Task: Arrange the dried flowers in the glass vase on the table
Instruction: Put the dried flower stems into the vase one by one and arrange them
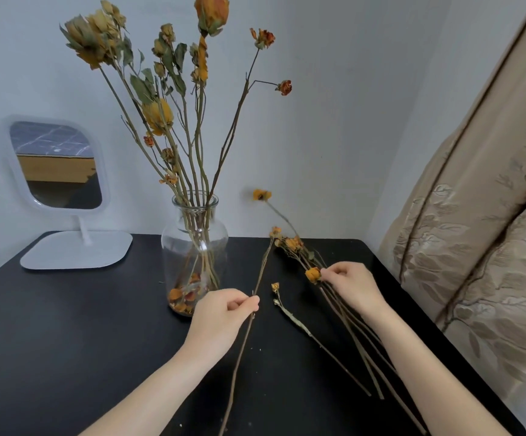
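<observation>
Left hand [223, 313] pinched a long stem [261, 272] between thumb and fingertips. Right hand [354, 286] pinched a bloom [313, 274] among loose stems [354, 357]. Glass vase [194, 247] stood just beside the left hand; mirror [57, 165] far left, curtain [475, 231] right.

Left hand [223, 311], right hand [354, 286], both pinch-closed.

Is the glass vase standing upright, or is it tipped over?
Upright. The glass vase stands on its base on the black table, mouth up, with dried flowers rising from it.
</observation>
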`<state>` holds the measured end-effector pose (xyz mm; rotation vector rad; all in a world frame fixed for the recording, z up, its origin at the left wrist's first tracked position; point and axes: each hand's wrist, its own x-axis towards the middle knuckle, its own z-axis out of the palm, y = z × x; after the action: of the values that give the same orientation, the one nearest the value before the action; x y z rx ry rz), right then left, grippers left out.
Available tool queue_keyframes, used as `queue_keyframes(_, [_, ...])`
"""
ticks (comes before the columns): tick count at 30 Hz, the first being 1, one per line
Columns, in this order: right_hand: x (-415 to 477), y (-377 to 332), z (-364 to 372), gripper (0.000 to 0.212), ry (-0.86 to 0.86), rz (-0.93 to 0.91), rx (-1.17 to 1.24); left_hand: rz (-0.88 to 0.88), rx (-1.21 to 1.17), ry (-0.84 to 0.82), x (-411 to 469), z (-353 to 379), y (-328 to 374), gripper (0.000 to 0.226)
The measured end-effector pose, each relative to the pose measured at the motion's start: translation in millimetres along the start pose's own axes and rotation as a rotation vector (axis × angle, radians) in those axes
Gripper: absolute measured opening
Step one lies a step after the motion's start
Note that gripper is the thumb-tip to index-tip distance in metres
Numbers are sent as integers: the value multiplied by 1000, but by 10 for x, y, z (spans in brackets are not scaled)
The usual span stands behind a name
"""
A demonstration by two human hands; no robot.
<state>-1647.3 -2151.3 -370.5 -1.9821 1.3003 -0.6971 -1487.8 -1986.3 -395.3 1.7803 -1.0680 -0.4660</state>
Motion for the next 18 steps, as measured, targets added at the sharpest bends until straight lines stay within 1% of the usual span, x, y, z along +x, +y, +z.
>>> queue_keyframes(2, [-20,-107,-68,15,16,6,135,33,-53,32,-9,-98,59,18])
queue_keyframes(5, [-50,-284,-163,20,40,15,277,62,-156,75,-38,-246,130,15])
queue_keyframes(9, [-66,-509,-246,17,33,18,483,103,-287,178,-111,-495,232,8])
queue_keyframes(12, [-64,-636,-243,16,24,1,596,172,-282,267,-163,-721,324,5])
queue_keyframes(16, [-69,-781,-192,16,30,-39,655,294,-263,390,-174,-1043,490,6])
queue_keyframes(18, [-82,-850,-170,17,27,-64,690,348,-269,477,-135,-1210,574,8])
